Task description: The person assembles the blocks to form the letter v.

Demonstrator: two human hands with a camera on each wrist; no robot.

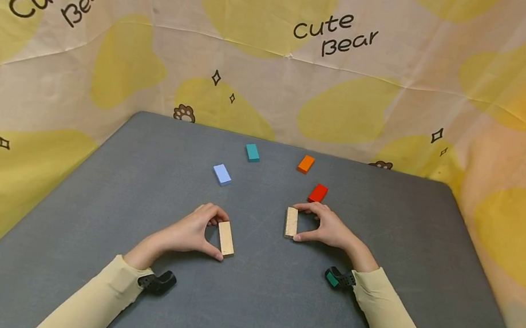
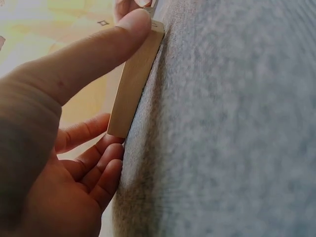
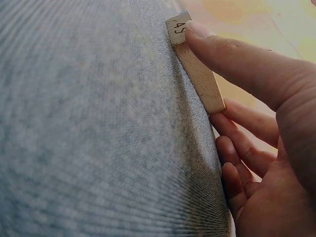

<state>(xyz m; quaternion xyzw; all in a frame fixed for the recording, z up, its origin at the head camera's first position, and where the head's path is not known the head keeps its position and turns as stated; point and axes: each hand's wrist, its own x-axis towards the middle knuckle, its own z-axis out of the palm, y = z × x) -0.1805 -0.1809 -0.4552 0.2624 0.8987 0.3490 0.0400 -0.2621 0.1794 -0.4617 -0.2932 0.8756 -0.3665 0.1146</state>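
Note:
My left hand (image 1: pixel 197 229) pinches a plain wooden block (image 1: pixel 226 238) by its two short ends, thumb at the near end and fingertips at the far end. In the left wrist view this block (image 2: pixel 134 81) lies along the grey cloth surface. Across from it, my right hand (image 1: pixel 327 228) grips a second wooden block (image 1: pixel 291 223) the same way, end to end. The right wrist view shows the number 45 on the near end of that block (image 3: pixel 177 28), partly under the thumb. A gap separates the two wooden blocks.
Beyond the hands lie a light blue block (image 1: pixel 222 174), a teal block (image 1: pixel 252 153), an orange block (image 1: pixel 306 164) and a red block (image 1: pixel 318 193), the red one close by the right fingers. The grey table (image 1: pixel 167 142) ends at a patterned curtain (image 1: pixel 255 23).

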